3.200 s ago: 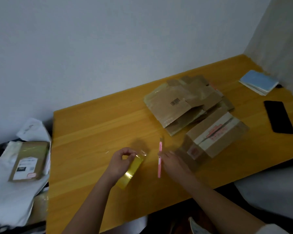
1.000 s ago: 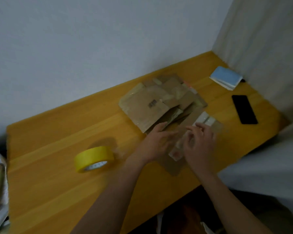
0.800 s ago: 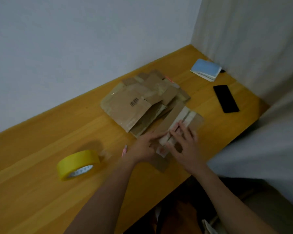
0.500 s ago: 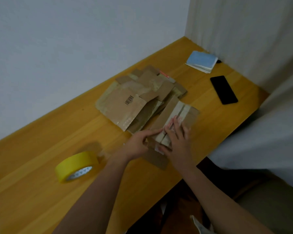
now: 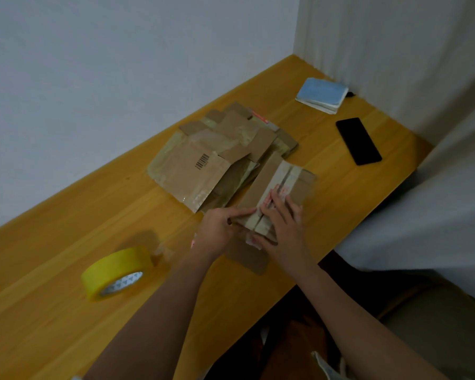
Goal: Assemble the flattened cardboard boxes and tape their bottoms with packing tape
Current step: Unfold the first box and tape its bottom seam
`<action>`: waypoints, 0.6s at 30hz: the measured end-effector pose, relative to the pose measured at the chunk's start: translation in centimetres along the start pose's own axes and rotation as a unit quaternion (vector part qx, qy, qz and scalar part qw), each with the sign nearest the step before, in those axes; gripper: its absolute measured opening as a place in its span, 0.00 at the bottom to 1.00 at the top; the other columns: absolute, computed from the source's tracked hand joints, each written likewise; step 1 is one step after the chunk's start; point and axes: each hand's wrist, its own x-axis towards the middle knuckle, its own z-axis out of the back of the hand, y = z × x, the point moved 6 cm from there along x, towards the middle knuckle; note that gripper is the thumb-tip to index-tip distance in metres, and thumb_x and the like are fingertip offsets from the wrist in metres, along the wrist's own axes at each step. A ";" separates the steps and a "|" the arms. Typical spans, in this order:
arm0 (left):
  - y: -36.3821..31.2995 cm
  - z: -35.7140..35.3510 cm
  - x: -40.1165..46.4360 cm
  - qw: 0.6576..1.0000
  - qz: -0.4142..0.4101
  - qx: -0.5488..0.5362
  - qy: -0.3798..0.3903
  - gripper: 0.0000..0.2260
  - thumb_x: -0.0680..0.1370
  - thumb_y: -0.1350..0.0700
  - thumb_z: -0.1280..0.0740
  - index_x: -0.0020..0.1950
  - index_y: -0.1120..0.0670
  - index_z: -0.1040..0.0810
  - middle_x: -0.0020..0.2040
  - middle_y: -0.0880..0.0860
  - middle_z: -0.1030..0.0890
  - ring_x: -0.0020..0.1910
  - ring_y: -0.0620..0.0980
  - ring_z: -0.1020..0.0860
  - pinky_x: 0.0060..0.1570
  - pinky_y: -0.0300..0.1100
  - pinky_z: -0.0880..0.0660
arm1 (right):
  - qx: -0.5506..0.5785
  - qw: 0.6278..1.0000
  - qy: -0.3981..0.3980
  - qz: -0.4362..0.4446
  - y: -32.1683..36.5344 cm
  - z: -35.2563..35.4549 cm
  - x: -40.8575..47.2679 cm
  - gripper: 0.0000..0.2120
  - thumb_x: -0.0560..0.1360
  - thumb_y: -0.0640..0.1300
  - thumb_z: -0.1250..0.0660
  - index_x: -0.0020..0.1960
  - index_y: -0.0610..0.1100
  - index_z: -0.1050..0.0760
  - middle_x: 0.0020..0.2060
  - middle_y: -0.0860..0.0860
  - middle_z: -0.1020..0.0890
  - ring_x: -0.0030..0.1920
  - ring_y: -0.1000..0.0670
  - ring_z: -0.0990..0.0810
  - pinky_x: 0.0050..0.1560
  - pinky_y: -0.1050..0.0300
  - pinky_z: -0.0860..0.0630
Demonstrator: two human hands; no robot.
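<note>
Lower left of frame: yellow roll of packing tape (image 5: pixel 117 272) lay tilted on the orange-brown wooden table (image 5: pixel 52 242), well apart from the boxes, loose clear end trailing off its right side. Small pink object (image 5: pixel 193 241) just showed at the left wrist; too hidden to identify.

Centre: left hand (image 5: pixel 217 231) gripped the near-left edge of a flattened brown cardboard box with pale tape strips (image 5: pixel 274 193), fingers curled around the corner, index finger laid along the top. Right hand (image 5: pixel 281 229) sat on the same box just right of it, fingers out fairly straight on top, pressing over the taped seam, thumb hooked under the near edge. Box lay flat on the table near the front edge, one flap sticking out toward the person.

Upper centre: stack of flattened brown cardboard boxes (image 5: pixel 203 165), top one with a barcode, touching the held box on its left side.

Right: black phone (image 5: pixel 358 141) face down. Upper right: light blue booklet (image 5: pixel 322 94) by the wall corner.
</note>
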 end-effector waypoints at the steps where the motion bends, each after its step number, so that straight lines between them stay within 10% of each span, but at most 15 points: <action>1: 0.0 0.0 0.0 1.000 -0.004 0.006 -0.007 0.19 0.72 0.64 0.26 0.59 0.48 0.18 0.57 0.45 0.17 0.57 0.43 0.20 0.55 0.44 0.23 | 0.001 1.000 0.012 -0.005 0.1 -0.3 0.1 0.28 0.71 0.47 0.25 0.67 0.47 0.31 0.78 0.47 0.42 0.74 0.42 0.47 0.69 0.35 0.37; 6: -0.8 0.5 0.3 0.999 0.018 -0.008 0.044 0.25 0.73 0.73 0.34 0.62 0.48 0.19 0.62 0.49 0.20 0.63 0.49 0.23 0.57 0.38 0.24 | -0.008 0.999 0.046 -0.005 -0.1 1.6 -0.1 0.28 0.72 0.62 0.34 0.69 0.53 0.32 0.77 0.55 0.43 0.75 0.48 0.47 0.71 0.43 0.42; 11: -1.1 1.7 -1.4 0.983 0.173 0.021 -0.054 0.27 0.79 0.60 0.36 0.76 0.46 0.38 0.63 0.52 0.31 0.56 0.52 0.24 0.57 0.48 0.23 | 0.082 0.987 -0.083 -0.109 -3.0 6.8 2.9 0.28 0.77 0.57 0.37 0.73 0.48 0.37 0.75 0.50 0.38 0.75 0.47 0.42 0.74 0.48 0.45; 15: -1.8 0.0 -3.1 0.909 0.359 -0.200 -0.069 0.09 0.84 0.50 0.47 0.58 0.52 0.31 0.47 0.52 0.24 0.47 0.57 0.18 0.51 0.55 0.20 | 0.183 0.959 0.019 -0.217 -5.9 5.6 5.3 0.41 0.76 0.62 0.35 0.80 0.52 0.53 0.78 0.55 0.50 0.77 0.49 0.50 0.75 0.41 0.42; 18: -3.2 0.1 -2.2 0.921 0.319 -0.208 -0.082 0.16 0.81 0.39 0.45 0.58 0.49 0.28 0.53 0.50 0.23 0.55 0.55 0.21 0.58 0.56 0.23 | 0.196 0.950 0.014 -0.243 -6.3 5.7 5.3 0.45 0.71 0.66 0.32 0.79 0.52 0.49 0.73 0.52 0.41 0.73 0.47 0.40 0.69 0.44 0.32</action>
